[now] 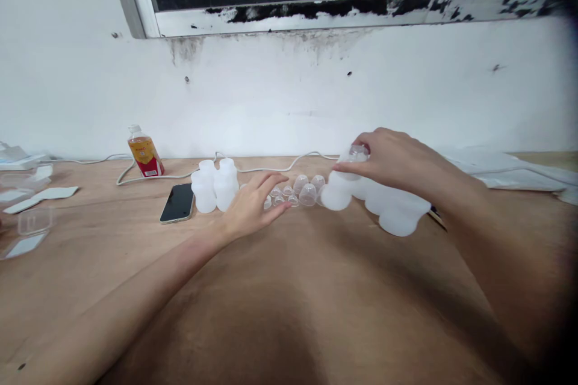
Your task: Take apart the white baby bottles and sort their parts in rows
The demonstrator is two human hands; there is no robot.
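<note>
Several small clear plastic domes (307, 194) stand in a cluster on the wooden table (289, 277). My left hand (253, 204) is at the left end of that cluster, fingers apart, with nothing visible between them. My right hand (383, 156) pinches a clear plastic cup (358, 153) between thumb and fingers, above a group of white translucent rounded pieces (397, 216). Part of that group is hidden under my right hand and wrist. Another block of white translucent pieces (215, 186) stands to the left of my left hand.
A phone (177, 203) lies left of the white block, with a red-labelled bottle (146, 153) behind it. A white cable (271, 169) runs along the wall. Clear boxes (35, 221) and white strips are far left; plastic sheeting (497, 171) lies right.
</note>
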